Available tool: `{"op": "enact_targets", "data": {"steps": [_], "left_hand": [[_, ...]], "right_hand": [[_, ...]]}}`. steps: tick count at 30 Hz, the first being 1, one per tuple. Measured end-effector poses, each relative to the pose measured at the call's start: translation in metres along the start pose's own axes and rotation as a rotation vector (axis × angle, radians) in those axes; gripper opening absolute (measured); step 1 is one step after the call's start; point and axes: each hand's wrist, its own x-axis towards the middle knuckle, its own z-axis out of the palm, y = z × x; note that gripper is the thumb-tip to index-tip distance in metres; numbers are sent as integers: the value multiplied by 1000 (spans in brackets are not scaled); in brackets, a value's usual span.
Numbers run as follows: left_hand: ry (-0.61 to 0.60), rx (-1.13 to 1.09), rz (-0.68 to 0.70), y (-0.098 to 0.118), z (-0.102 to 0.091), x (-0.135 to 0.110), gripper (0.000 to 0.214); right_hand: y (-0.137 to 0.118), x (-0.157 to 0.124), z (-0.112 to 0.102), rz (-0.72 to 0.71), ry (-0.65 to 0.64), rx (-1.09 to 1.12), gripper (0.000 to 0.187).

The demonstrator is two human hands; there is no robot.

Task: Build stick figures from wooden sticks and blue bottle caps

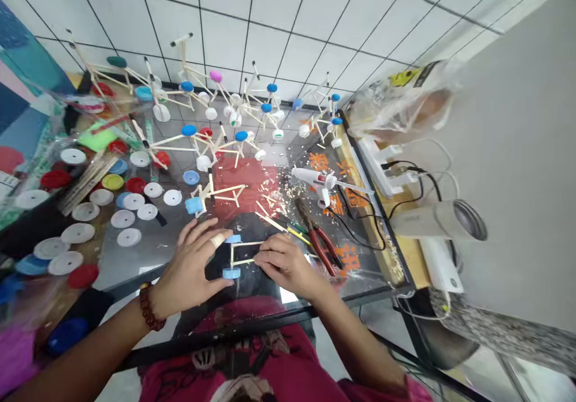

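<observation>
A small stick frame (pixel 245 261) with two light blue bottle-cap wheels (pixel 231 273) lies on its side in front of me, between my hands. My left hand (pixel 193 270) spans the wheeled end, its forefinger at the far cap and its thumb at the near one; a white wrap is on one finger. With its fingertips, my right hand (pixel 288 264) pinches the right ends of the two long sticks. Just beyond, a similar stick model with a blue cap (pixel 194 204) stands on the glass table (pixel 180 282).
Several finished stick models (pixel 216 141) stand along the tiled wall. Loose caps (pixel 128 237) cover the left side. Right of my hands lie red-handled pliers (pixel 320 243), a white glue gun (pixel 310 177) with its cord, loose sticks (pixel 272 221) and wood scraps.
</observation>
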Motion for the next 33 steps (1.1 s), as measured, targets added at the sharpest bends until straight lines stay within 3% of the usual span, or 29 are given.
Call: {"op": "enact_targets", "data": {"steps": [11,15,20,26,33], "left_hand": [[12,-47,-39,-2,4,0,77],[15,-27,-46,-2,4,1,87],[24,-10,-43,-3,5,0,92],[33,10,-28,-5,7,-1,84],[29,19,-15,-6,7,-1,76]], "right_hand": [[1,2,-1,22,2,3,12],[2,-2,-1,-1,143,13,19],[9,-9,-10,98,332,-37,26],[11,-13,-12,148,171,-168,37],[11,-12,-7,109,147,-198,20]]}}
